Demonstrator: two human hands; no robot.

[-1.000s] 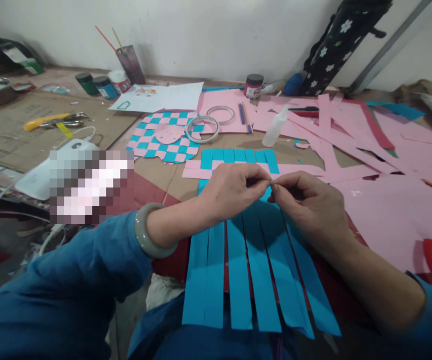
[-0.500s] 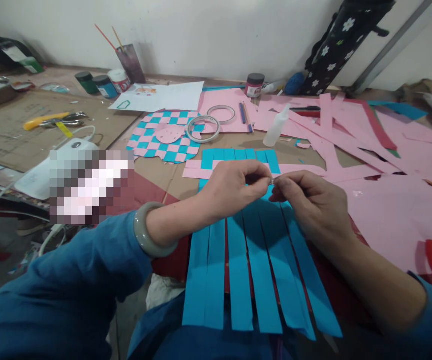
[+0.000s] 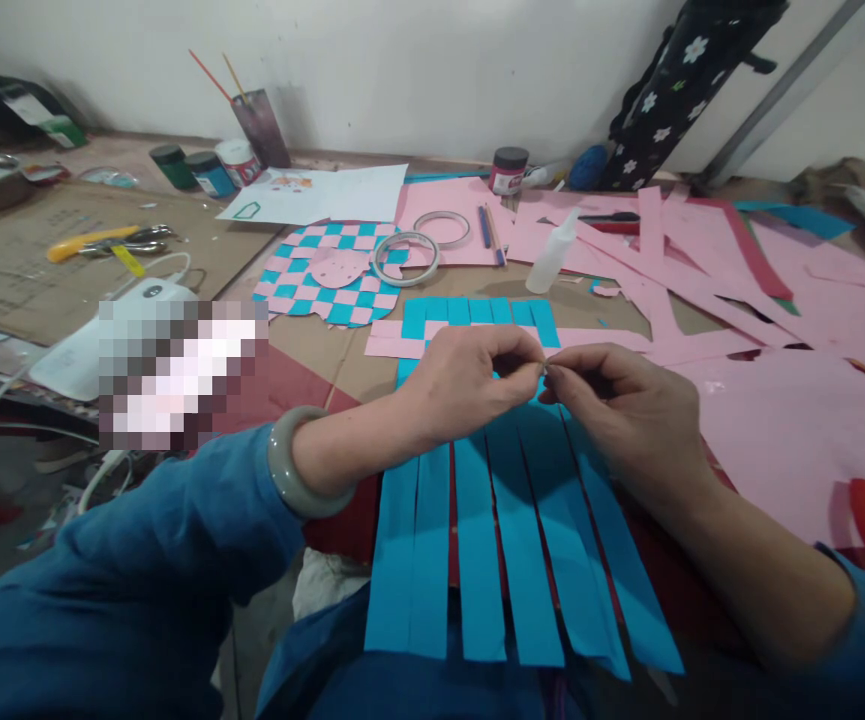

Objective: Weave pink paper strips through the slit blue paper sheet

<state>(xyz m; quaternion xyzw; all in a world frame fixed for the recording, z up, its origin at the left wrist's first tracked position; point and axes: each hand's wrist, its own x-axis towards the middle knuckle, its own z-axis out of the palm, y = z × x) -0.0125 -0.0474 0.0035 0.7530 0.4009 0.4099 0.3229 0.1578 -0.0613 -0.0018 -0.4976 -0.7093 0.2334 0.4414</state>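
My left hand (image 3: 469,385) and my right hand (image 3: 612,415) meet above a sheet of blue paper cut into long strips (image 3: 522,540). Their fingertips pinch a tiny pale scrap (image 3: 544,370), perhaps tape, too small to tell. Beneath my hands, a pink paper strip (image 3: 394,346) runs crosswise through the blue strips, and my hands hide its middle. A pink-and-blue woven paper mat (image 3: 327,275) lies farther left. A pale bangle (image 3: 297,462) circles my left wrist.
Two tape rolls (image 3: 404,258) rest near a plastic glue bottle (image 3: 552,253). Pink paper sheets and offcuts (image 3: 792,440) cover the right side. Paint jars (image 3: 211,172) stand at the back. Tools lie on cardboard (image 3: 42,280) at left, beside a white cord.
Since half a second ago, my fingertips have dropped slightly toward the blue strips, still pinched together on the scrap.
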